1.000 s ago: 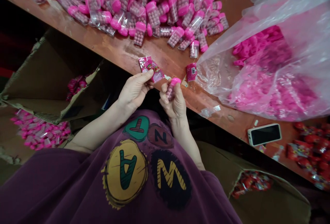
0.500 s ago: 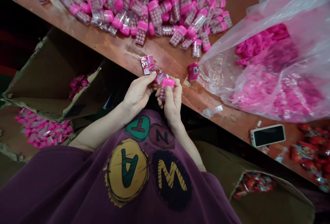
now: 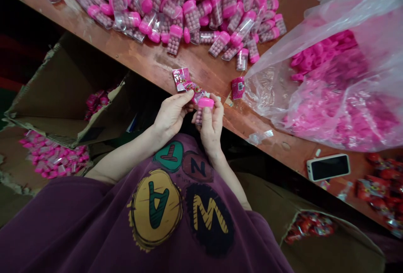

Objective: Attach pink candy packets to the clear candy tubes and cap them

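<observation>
Your left hand (image 3: 171,113) is pinching a small shiny pink packet (image 3: 184,81). Your thumb and fingers press together on its low end, and the rest of it sticks up toward the table. Your right hand (image 3: 211,124) is closed around a clear tube (image 3: 198,118) with a pink cap (image 3: 205,102) on top. The tube has little round balls in it. Your two hands are close together, and the packet is just beside the cap. You can't tell if they touch. Both hands are over the front edge of the wooden table (image 3: 157,61).

Below your hands is your purple shirt (image 3: 154,222) with big round letter patches. Past your left arm is an open cardboard box (image 3: 63,92) with pink packs (image 3: 96,99) in it, and more pink packs (image 3: 53,155) lie below it. Past your right arm, another cardboard box (image 3: 315,239) holds red packs (image 3: 310,227).

On the table, a big heap of capped tubes (image 3: 176,9) sits near the far edge. One pink box (image 3: 238,87) lies alone by the front edge. To the right is a clear plastic bag (image 3: 267,92) full of pink caps (image 3: 324,55). Near the right end are a white phone (image 3: 328,167) and a pile of red packs (image 3: 378,189).
</observation>
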`<state>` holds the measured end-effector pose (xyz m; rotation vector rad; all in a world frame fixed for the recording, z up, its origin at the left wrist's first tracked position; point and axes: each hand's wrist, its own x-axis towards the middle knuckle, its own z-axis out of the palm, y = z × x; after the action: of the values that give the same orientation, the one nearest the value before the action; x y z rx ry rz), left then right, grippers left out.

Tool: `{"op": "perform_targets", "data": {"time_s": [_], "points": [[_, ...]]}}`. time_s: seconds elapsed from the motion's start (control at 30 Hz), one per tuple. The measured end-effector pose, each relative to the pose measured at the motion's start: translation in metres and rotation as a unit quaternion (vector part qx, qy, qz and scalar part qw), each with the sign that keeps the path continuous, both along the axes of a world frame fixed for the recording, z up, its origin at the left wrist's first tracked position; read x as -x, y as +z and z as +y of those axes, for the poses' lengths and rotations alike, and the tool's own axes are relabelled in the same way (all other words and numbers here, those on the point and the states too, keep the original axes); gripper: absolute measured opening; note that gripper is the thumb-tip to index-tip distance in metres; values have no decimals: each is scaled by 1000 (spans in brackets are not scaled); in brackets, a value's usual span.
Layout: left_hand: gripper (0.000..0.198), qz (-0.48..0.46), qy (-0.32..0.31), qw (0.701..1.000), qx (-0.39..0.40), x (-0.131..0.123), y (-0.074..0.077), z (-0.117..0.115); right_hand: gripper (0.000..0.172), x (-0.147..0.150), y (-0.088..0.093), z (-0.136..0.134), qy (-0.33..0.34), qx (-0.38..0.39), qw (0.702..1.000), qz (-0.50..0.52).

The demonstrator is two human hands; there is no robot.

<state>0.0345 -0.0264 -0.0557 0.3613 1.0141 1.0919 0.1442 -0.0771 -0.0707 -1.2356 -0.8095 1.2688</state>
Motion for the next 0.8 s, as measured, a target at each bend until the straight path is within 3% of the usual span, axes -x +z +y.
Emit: {"op": "perform_targets", "data": {"time_s": [0.17, 0.3, 0.5, 0.8], "points": [[19, -17, 15, 1000, 19, -2, 4, -1, 57, 1, -8, 0, -44, -42, 997, -40], [23, -14, 16, 999, 26, -3, 6, -1, 57, 3, -17, -3, -21, -74, 993, -85], [22, -7, 15, 1000, 25, -3, 8, -2, 56, -1, -20, -2, -19, -66, 992, -108], [25, -23, 6, 1000, 7, -6, 5, -4, 59, 0, -16, -1, 7, -25, 999, -48]]}}
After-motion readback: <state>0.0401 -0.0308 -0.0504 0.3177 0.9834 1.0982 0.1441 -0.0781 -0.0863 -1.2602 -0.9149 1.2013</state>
